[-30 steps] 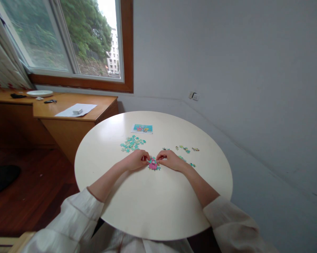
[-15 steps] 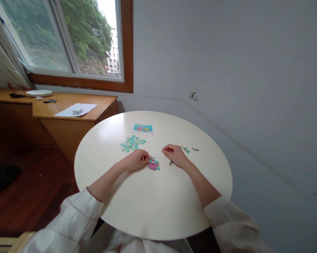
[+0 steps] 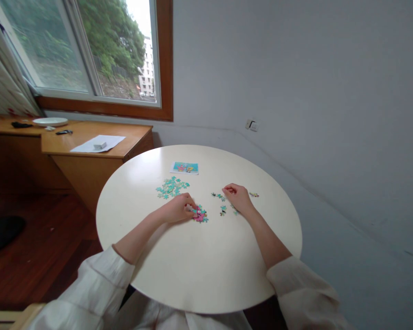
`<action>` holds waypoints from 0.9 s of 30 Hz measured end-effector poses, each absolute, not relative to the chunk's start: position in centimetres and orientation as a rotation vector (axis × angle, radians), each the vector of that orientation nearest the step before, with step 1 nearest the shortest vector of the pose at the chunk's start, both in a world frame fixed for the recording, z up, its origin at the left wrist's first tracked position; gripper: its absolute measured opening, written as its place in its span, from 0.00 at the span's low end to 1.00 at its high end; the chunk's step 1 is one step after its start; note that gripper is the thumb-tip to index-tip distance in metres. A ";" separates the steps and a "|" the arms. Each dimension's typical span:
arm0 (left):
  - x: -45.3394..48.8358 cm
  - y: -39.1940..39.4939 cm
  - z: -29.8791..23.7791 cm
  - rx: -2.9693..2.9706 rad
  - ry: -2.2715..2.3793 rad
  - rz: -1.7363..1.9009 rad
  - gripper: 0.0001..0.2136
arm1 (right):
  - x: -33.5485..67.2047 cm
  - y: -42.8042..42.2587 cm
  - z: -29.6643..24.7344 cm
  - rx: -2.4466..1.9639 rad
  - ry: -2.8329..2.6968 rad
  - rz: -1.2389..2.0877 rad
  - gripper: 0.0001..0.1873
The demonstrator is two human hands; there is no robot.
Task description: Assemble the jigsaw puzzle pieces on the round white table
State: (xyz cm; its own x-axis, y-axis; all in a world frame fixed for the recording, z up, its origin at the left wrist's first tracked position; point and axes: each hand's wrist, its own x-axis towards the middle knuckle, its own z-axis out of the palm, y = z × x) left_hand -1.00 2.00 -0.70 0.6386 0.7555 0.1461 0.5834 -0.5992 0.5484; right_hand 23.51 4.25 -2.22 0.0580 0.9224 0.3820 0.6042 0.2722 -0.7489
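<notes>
My left hand (image 3: pixel 179 208) rests at the left edge of a small joined section of jigsaw puzzle (image 3: pixel 201 215), which shows a pink cartoon figure. Its thumb and fingers are curled onto that edge and cover part of it. To the right, my right hand (image 3: pixel 238 197) hovers low over the table with its fingers drawn together; whatever may be between the fingertips is hidden. Several loose puzzle pieces (image 3: pixel 221 197) lie just left of it. More pieces (image 3: pixel 223 211) lie below its fingers, some partly covered by the hand.
A heap of turquoise puzzle pieces (image 3: pixel 172 187) lies behind my left hand on the round white table (image 3: pixel 178 270). Beyond it is a picture card (image 3: pixel 184 168). A few pieces (image 3: pixel 254 195) lie at the right. A wooden desk (image 3: pixel 134 137) with paper stands behind left.
My right hand has moved to the right, uncovering loose pieces on its left. My left hand has shifted slightly, its fingers now further over the pink puzzle section.
</notes>
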 end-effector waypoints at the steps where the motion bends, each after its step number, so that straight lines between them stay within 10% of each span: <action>1: -1.1 2.1 -0.8 2.425 1.018 0.538 0.12 | 23.5 4.2 -2.2 -1.434 -1.644 0.444 0.12; 27: -1.0 2.1 -1.4 2.543 1.202 0.422 0.18 | 24.0 4.4 -2.5 -1.494 -1.759 0.365 0.11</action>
